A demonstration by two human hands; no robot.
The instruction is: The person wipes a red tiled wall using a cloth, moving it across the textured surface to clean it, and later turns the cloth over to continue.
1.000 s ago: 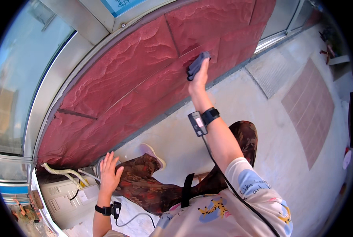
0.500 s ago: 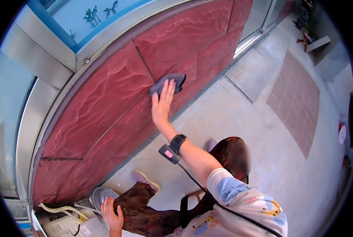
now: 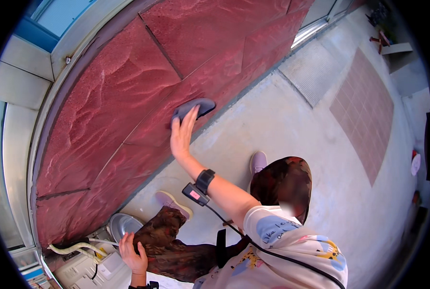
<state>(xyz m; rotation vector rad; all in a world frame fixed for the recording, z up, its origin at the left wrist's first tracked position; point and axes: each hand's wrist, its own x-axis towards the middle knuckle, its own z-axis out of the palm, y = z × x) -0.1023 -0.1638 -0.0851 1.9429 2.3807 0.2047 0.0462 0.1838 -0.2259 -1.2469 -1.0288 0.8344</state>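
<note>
My right hand (image 3: 181, 137) lies over a dark grey cloth (image 3: 202, 104) and presses it with outstretched fingers against the red stone-textured wall (image 3: 113, 91). The cloth sits on the lower part of the wall, bunched beneath my fingertips, with its right end folded over. A dark strap with a small black box (image 3: 195, 193) is around my right wrist. Low at the left, my left hand (image 3: 134, 255) is beside my bent knee, fingers apart, holding nothing. A round metal basin (image 3: 121, 226) stands just beyond it, partly hidden by my leg.
A pale box-like unit with thick hoses (image 3: 75, 250) is at the lower left. Metal-framed windows (image 3: 32, 72) border the wall. The concrete floor (image 3: 234, 159) meets the wall's base, with a ridged slab (image 3: 309, 72) and a tiled patch (image 3: 364, 115) farther right. A black cable (image 3: 229, 224) runs across my body.
My right hand and the cloth have slid lower on the wall, toward its base. The view has shifted, with less window showing. My left hand has stayed by the knee.
</note>
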